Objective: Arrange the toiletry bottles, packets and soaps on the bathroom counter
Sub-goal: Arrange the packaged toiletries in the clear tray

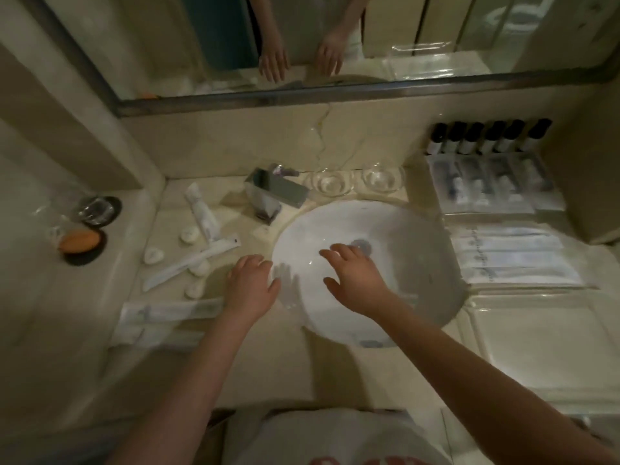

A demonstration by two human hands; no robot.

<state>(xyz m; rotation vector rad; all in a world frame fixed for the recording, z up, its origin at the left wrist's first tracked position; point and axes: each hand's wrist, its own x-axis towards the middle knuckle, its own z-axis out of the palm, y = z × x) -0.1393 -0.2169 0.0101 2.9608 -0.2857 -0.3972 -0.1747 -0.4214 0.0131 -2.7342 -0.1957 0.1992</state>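
Observation:
A row of several dark-capped toiletry bottles (486, 137) stands against the wall at the back right, with clear packets (489, 187) laid flat in front of them. More flat packets (513, 260) lie right of the sink. Left of the sink lie a white tube (201, 208), a long white sachet (191, 261), small round white soaps (189, 234) and a clear packet (167, 312). My left hand (251, 285) hovers at the sink's left rim, fingers apart, holding nothing. My right hand (355, 278) is spread over the white sink (419, 263), also holding nothing.
A chrome faucet (275, 193) stands behind the sink, with two glass dishes (355, 181) to its right. On the left ledge sit an orange soap on a black dish (80, 243) and a glass on a coaster (97, 209). A mirror (302, 45) hangs above.

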